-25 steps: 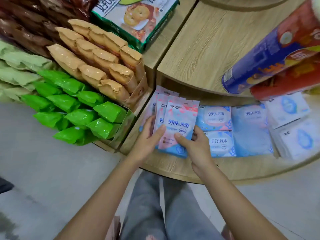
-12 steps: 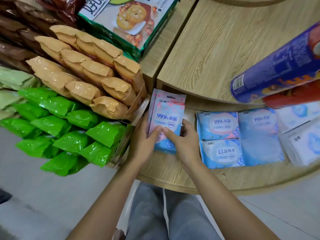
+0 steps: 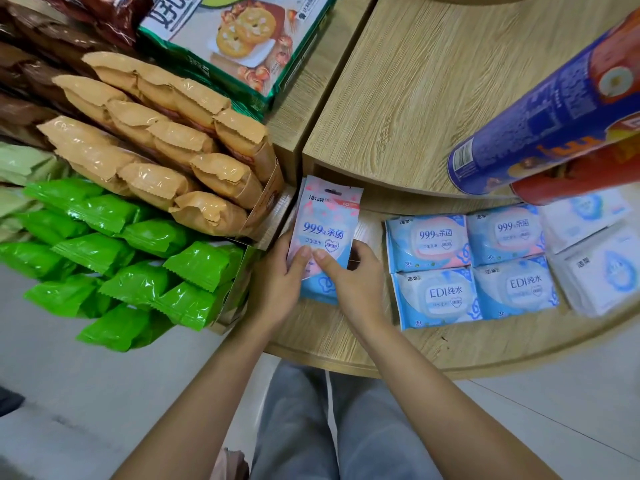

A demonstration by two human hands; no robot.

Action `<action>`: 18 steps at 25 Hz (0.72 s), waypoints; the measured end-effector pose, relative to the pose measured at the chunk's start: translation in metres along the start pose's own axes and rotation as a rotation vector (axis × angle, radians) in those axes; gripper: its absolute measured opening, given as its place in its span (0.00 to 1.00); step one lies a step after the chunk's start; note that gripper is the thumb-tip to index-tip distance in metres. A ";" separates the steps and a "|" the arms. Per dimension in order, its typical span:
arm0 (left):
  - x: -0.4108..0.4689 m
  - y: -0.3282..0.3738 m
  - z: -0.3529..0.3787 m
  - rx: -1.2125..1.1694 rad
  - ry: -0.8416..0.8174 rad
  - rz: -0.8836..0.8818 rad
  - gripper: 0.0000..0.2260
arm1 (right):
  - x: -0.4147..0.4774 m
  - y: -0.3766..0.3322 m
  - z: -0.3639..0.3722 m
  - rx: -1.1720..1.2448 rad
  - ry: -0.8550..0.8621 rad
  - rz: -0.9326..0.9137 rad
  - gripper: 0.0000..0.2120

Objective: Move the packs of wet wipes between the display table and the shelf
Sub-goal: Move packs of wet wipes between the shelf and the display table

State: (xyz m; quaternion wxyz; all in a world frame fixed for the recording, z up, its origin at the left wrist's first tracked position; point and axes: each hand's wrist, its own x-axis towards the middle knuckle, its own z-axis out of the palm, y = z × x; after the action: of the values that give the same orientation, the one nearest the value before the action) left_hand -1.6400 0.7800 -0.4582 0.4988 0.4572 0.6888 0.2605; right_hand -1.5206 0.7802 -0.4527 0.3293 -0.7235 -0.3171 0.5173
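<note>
Two hands, the left hand (image 3: 277,284) and right hand (image 3: 355,284), are pinching a thin stack of pink wipes packs (image 3: 325,223) with curled fingers (image 3: 302,258) at the left end of the table (image 3: 433,348). Four blue packs (image 3: 467,268) are already lying beside it, so the job is seemingly running partway.

A small stack of slim pink-and-blue packs (image 3: 325,233), printed 99.9%, is held at the left end of the desk's (image 3: 346,348) lower tier. It is pinched between the left hand (image 3: 277,282) and the right hand (image 3: 353,282), with both thumbs on its front face. To its right and apart from it, four wider blue packs lie flat in a touching two-by-two block: two 99.9% packs (image 3: 427,239) behind and two EDI packs (image 3: 436,296) in front. White packs (image 3: 602,268), blurred, lie flat just beside these.
</note>
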 end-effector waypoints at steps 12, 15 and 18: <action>-0.021 0.013 -0.006 0.043 0.155 0.056 0.16 | -0.005 -0.004 -0.028 -0.055 0.004 0.033 0.19; -0.057 0.026 -0.005 0.259 0.257 0.227 0.10 | -0.019 0.003 -0.064 -0.100 0.000 -0.012 0.06; -0.082 0.033 -0.008 0.376 0.254 0.291 0.08 | -0.043 0.015 -0.108 -0.167 -0.020 -0.052 0.02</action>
State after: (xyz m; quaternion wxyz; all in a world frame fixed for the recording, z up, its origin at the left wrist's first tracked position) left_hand -1.6280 0.7227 -0.3912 0.2718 0.5996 0.7092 0.2522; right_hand -1.4273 0.7206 -0.4149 0.2777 -0.7349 -0.3810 0.4875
